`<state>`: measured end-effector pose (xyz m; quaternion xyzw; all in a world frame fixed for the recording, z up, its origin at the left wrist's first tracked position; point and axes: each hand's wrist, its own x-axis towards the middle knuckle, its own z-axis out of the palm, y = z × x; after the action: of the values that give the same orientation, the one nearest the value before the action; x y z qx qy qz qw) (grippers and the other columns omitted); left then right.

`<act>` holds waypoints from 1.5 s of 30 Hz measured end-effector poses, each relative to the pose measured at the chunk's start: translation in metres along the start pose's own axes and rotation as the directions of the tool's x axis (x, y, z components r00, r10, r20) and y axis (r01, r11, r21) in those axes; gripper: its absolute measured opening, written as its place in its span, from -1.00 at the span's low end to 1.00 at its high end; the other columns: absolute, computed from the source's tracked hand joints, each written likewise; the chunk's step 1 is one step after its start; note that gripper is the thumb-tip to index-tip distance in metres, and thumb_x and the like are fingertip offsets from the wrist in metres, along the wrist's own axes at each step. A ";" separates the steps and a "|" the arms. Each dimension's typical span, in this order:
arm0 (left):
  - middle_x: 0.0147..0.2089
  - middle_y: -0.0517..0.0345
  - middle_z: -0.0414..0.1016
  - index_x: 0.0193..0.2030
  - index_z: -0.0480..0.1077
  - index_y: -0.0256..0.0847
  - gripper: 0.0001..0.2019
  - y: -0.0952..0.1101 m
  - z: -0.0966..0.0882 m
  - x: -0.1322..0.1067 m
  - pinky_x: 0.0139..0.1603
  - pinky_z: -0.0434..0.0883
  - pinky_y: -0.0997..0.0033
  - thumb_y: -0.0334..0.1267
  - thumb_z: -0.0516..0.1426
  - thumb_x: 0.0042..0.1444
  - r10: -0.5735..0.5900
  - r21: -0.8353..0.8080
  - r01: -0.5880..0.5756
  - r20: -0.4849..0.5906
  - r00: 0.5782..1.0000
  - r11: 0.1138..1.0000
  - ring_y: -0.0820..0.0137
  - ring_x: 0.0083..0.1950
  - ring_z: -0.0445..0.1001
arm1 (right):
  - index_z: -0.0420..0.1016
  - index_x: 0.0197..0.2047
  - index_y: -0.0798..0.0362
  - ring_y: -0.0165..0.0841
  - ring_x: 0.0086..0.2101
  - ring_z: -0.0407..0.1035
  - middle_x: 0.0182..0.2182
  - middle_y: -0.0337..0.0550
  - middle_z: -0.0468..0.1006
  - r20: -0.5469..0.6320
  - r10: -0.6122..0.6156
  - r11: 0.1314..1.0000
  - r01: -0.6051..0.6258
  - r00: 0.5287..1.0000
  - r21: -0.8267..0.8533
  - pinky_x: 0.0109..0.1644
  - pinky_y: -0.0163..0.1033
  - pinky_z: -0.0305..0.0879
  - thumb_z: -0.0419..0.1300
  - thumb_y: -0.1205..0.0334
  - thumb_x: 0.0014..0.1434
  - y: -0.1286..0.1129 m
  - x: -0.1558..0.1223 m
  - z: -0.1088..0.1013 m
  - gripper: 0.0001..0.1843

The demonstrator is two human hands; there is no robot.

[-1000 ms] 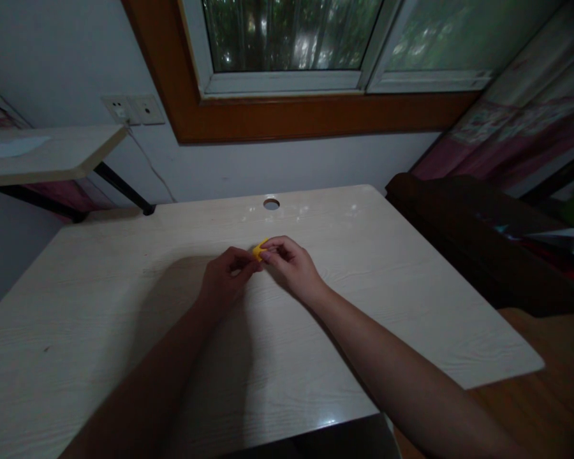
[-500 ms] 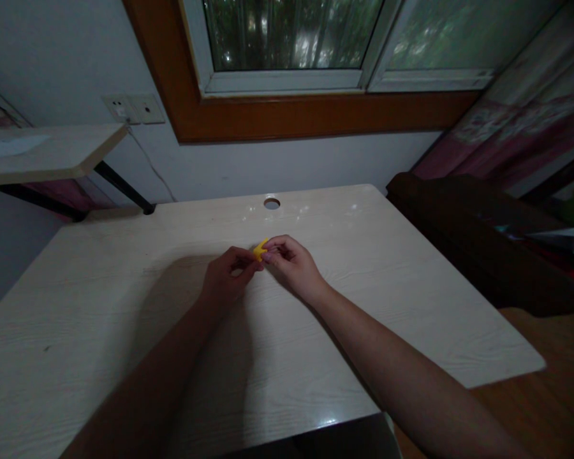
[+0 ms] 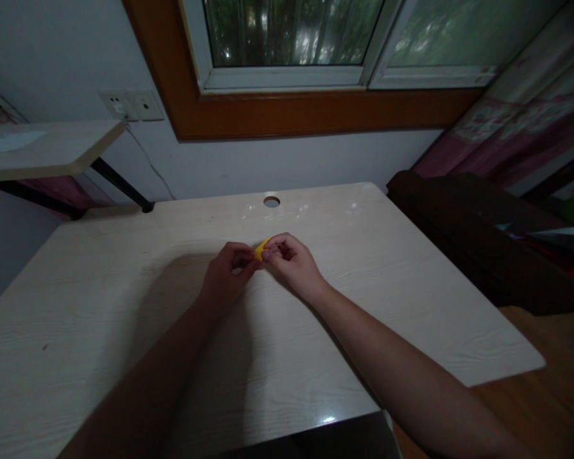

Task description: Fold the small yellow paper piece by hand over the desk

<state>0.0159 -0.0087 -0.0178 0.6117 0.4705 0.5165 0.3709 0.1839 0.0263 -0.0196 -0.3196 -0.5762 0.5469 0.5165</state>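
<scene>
A small yellow piece [image 3: 261, 249] is pinched between the fingertips of both my hands, just above the middle of a pale wooden desk [image 3: 124, 306]. My left hand [image 3: 227, 275] is closed, its thumb and forefinger on the piece's left side. My right hand [image 3: 291, 264] is closed too, with its fingers curled on the right side. Most of the piece is hidden by the fingers, so I cannot make out its shape.
A round cable hole [image 3: 271, 201] lies at the desk's far edge. A side shelf [image 3: 48, 150] juts in at the upper left, below wall sockets [image 3: 131, 105]. A dark piece of furniture [image 3: 463, 223] stands to the right, and a window [image 3: 291, 38] is above.
My hands stay together on the yellow piece; the fingers have shifted slightly and the piece has turned a little between them.
</scene>
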 end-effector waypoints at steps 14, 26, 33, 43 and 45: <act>-0.38 0.09 0.59 -0.31 0.46 -0.25 -0.74 0.014 -0.003 0.002 -0.24 0.52 0.39 -0.09 0.12 0.20 -0.198 -0.011 0.202 0.158 0.967 0.979 0.38 -0.36 0.57 | 0.44 -0.24 0.02 -0.44 -0.39 0.39 -0.37 -0.23 0.52 0.014 0.010 1.000 -0.010 1.000 -0.020 -0.27 -0.29 0.33 0.30 0.18 0.09 0.002 0.001 -0.001 -0.82; -0.38 0.12 0.59 -0.33 0.44 -0.22 -0.76 0.001 -0.004 0.003 -0.21 0.52 0.35 -0.06 0.20 0.12 -0.191 -0.066 0.206 0.182 0.965 0.976 0.36 -0.33 0.58 | 0.44 -0.22 0.02 -0.46 -0.43 0.37 -0.40 -0.25 0.51 0.026 0.021 0.999 -0.020 0.999 -0.042 -0.31 -0.31 0.32 0.29 0.18 0.10 0.001 0.000 -0.001 -0.81; -0.40 0.12 0.59 -0.36 0.43 -0.21 -0.77 -0.001 -0.004 0.004 -0.22 0.51 0.34 -0.07 0.23 0.08 -0.194 -0.097 0.214 0.178 0.965 0.972 0.35 -0.34 0.58 | 0.42 -0.22 0.01 -0.45 -0.44 0.39 -0.40 -0.24 0.51 0.029 0.036 0.999 -0.035 0.999 -0.036 -0.33 -0.30 0.34 0.29 0.16 0.10 0.000 0.000 0.000 -0.80; -0.34 0.05 0.60 -0.33 0.46 -0.26 -0.74 0.006 -0.006 0.005 -0.19 0.51 0.32 -0.07 0.17 0.15 -0.222 -0.122 0.252 0.217 0.951 0.960 0.34 -0.31 0.58 | 0.42 -0.21 0.01 -0.45 -0.44 0.40 -0.39 -0.24 0.51 0.059 0.048 0.999 -0.049 0.997 0.011 -0.32 -0.30 0.36 0.31 0.11 0.08 0.002 0.001 -0.002 -0.75; -0.32 0.03 0.61 -0.31 0.46 -0.27 -0.72 0.008 -0.006 0.005 -0.18 0.52 0.31 -0.05 0.16 0.16 -0.231 -0.127 0.266 0.239 0.943 0.955 0.33 -0.30 0.59 | 0.42 -0.21 0.02 -0.46 -0.44 0.39 -0.39 -0.24 0.51 0.063 0.039 0.999 -0.040 0.997 0.016 -0.33 -0.31 0.33 0.31 0.12 0.09 0.002 0.001 -0.002 -0.76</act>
<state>0.0113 -0.0062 -0.0078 0.5697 0.4576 0.4295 0.5306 0.1849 0.0283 -0.0218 -0.3091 -0.5809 0.5717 0.4902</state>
